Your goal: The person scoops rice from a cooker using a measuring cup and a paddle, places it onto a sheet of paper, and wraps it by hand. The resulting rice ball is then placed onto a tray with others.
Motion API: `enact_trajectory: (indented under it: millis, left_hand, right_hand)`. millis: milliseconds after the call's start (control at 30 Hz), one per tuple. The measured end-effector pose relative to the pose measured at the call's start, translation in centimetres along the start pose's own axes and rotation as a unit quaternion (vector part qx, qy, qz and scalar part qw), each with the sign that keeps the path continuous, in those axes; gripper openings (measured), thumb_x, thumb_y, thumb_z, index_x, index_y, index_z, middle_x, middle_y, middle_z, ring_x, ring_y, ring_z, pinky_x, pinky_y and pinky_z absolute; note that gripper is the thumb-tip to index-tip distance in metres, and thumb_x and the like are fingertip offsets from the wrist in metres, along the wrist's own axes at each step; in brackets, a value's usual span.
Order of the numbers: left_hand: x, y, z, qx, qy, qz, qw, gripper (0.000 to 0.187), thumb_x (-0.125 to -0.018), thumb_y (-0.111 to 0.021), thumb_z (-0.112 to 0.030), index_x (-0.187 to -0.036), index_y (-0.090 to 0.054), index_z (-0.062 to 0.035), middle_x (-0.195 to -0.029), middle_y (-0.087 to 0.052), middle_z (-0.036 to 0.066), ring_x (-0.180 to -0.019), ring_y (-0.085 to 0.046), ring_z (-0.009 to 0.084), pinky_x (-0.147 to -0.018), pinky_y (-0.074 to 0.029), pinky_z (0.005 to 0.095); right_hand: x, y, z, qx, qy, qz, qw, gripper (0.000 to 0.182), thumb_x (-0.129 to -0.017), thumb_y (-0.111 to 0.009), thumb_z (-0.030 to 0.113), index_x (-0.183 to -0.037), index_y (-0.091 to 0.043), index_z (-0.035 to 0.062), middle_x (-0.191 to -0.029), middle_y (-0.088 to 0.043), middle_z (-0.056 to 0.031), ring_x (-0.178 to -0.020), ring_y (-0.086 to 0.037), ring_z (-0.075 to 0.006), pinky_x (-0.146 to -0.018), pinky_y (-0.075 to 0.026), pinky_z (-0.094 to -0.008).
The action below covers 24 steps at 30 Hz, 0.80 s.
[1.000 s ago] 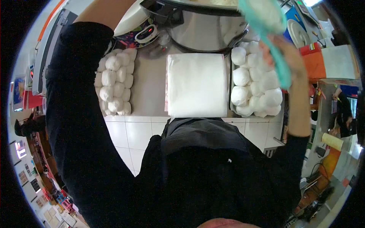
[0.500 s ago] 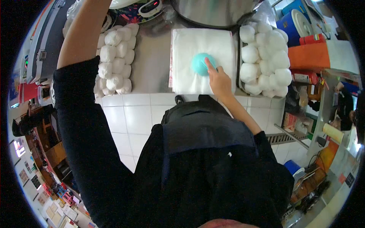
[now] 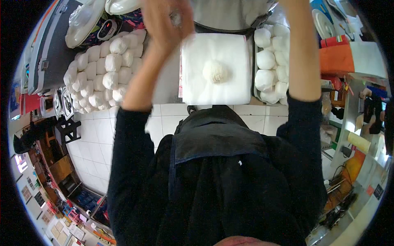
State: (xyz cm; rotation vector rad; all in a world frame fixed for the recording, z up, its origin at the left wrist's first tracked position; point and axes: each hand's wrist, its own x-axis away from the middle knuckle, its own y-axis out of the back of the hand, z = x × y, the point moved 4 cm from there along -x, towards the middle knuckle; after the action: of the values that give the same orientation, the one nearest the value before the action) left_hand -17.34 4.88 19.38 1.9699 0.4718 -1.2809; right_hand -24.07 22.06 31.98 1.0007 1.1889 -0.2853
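At the far left edge of the counter (image 3: 164, 88) a dark machine (image 3: 49, 53) stands with a white lid (image 3: 84, 22) on it. Next come rows of wrapped white balls (image 3: 104, 67), stacked from the back of the counter down to its front left edge.

The left hand (image 3: 164, 22) is raised above the back of the counter, fingers curled in around something small and pale; what it is I cannot quite tell, since that part of the view is blurred. Just right of it the stack of white sheets (image 3: 215, 88) lies square to the front edge, and a rounded mound of rice (image 3: 215, 71) sits near the middle of the top sheet, apart from both hands. Behind the stack stands a big steel pot (image 3: 230, 14).

The right forearm (image 3: 303, 57) rises past a tray of white balls (image 3: 269, 61) at the counter's right edge; the right hand itself is out of view at the top, so its fingers cannot be judged.

To handle the mound well, I would keep it centred on the sheet and come down on it from straight above.

Room is tight: the balls crowd both sides and the pot closes the back. The clear way in looks to be from above or over the front edge.
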Motion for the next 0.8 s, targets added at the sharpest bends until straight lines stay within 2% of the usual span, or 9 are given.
enact_trajectory:
  millis: [33, 67, 100, 200, 267, 367, 700, 767, 800]
  left_hand:
    - [5.7, 0.1, -2.1, -0.006, -0.043, 0.023, 0.999, 0.019, -0.063, -0.068, -0.008, -0.078, -0.057, -0.0088, -0.064, -0.051, 0.007, -0.057, -0.049, 0.0241, -0.053, -0.040, 0.0356]
    - [11.3, -0.9, -3.6, 0.043, 0.017, 0.306, 0.951, 0.022, -0.065, -0.069, -0.009, -0.084, -0.059, -0.0119, -0.072, -0.055, 0.007, -0.067, -0.054, 0.0245, -0.061, -0.044, 0.0365]
    - [17.6, -2.7, -4.8, 0.141, -0.001, 0.331, 0.933, 0.027, -0.068, -0.070, -0.018, -0.091, -0.057, -0.0125, -0.085, -0.056, 0.007, -0.084, -0.056, 0.0262, -0.076, -0.045, 0.0382]
    - [22.9, -2.3, -7.3, 0.180, 0.107, 0.451, 0.868, 0.052, -0.065, -0.073, -0.028, -0.109, -0.051, -0.0107, -0.106, -0.054, 0.011, -0.100, -0.050, 0.0285, -0.085, -0.042, 0.0404]
    - [24.2, -2.5, -7.0, 0.152, 0.070, 0.449, 0.878, 0.044, -0.065, -0.073, -0.023, -0.104, -0.057, -0.0092, -0.104, -0.056, 0.009, -0.097, -0.052, 0.0270, -0.084, -0.043, 0.0390]
    - [24.9, -3.2, -6.0, 0.240, 0.153, 0.430, 0.857, 0.021, -0.066, -0.071, -0.014, -0.085, -0.065, -0.0072, -0.095, -0.061, 0.004, -0.094, -0.051, 0.0245, -0.084, -0.043, 0.0346]
    - [24.4, -4.8, -4.5, 0.247, 0.180, 0.496, 0.813, 0.019, -0.069, -0.070, -0.018, -0.081, -0.067, -0.0031, -0.084, -0.064, 0.008, -0.078, -0.057, 0.0241, -0.073, -0.047, 0.0315]
    - [24.6, -4.8, -4.0, 0.249, 0.351, 0.526, 0.734, 0.021, -0.068, -0.071, -0.019, -0.079, -0.067, -0.0012, -0.079, -0.064, 0.011, -0.072, -0.058, 0.0219, -0.069, -0.047, 0.0304]
    - [24.3, -4.6, -4.1, 0.249, 0.351, 0.524, 0.735, 0.021, -0.068, -0.071, -0.019, -0.079, -0.067, -0.0012, -0.079, -0.064, 0.011, -0.072, -0.058, 0.0219, -0.069, -0.047, 0.0304]
  right_hand:
    - [3.5, 0.1, 0.7, -0.001, 0.001, 0.001, 1.000, 0.064, -0.080, -0.061, 0.025, -0.137, -0.032, 0.0179, -0.121, -0.052, -0.0192, -0.114, -0.048, -0.0310, -0.096, -0.037, -0.0415]
    - [9.0, -0.8, 1.4, -0.115, 0.005, 0.068, 0.991, 0.042, -0.077, -0.064, 0.023, -0.113, -0.045, 0.0110, -0.103, -0.056, -0.0131, -0.095, -0.052, -0.0290, -0.087, -0.040, -0.0379]
    - [15.2, -1.7, 2.4, -0.226, 0.008, 0.136, 0.964, 0.023, -0.075, -0.066, 0.021, -0.089, -0.058, 0.0042, -0.085, -0.060, -0.0071, -0.076, -0.057, -0.0269, -0.078, -0.044, -0.0344]
    - [31.9, -2.3, 6.7, -0.275, 0.013, 0.406, 0.872, 0.043, -0.068, -0.069, 0.037, -0.096, -0.057, 0.0066, -0.093, -0.056, -0.0116, -0.089, -0.052, -0.0294, -0.072, -0.043, -0.0384]
    - [35.8, -1.6, 6.8, -0.271, 0.017, 0.457, 0.847, 0.037, -0.070, -0.067, 0.034, -0.094, -0.059, 0.0067, -0.091, -0.056, -0.0105, -0.086, -0.052, -0.0284, -0.071, -0.043, -0.0373]
    - [38.6, -2.6, 5.9, -0.306, -0.008, 0.500, 0.810, 0.025, -0.074, -0.063, 0.027, -0.088, -0.061, 0.0066, -0.086, -0.057, -0.0086, -0.081, -0.052, -0.0264, -0.070, -0.043, -0.0354]
    - [37.8, -4.8, 3.8, -0.376, -0.226, 0.560, 0.702, 0.017, -0.073, -0.066, 0.019, -0.078, -0.066, 0.0024, -0.069, -0.062, -0.0097, -0.061, -0.056, -0.0196, -0.060, -0.045, -0.0300]
    - [37.5, -4.9, 3.8, -0.384, -0.252, 0.557, 0.692, 0.019, -0.071, -0.067, 0.022, -0.077, -0.068, 0.0043, -0.068, -0.063, -0.0108, -0.058, -0.058, -0.0197, -0.058, -0.045, -0.0296]
    - [37.4, -4.9, 3.7, -0.385, -0.262, 0.570, 0.677, 0.021, -0.071, -0.068, 0.024, -0.077, -0.067, 0.0042, -0.066, -0.063, -0.0101, -0.058, -0.057, -0.0175, -0.058, -0.045, -0.0287]
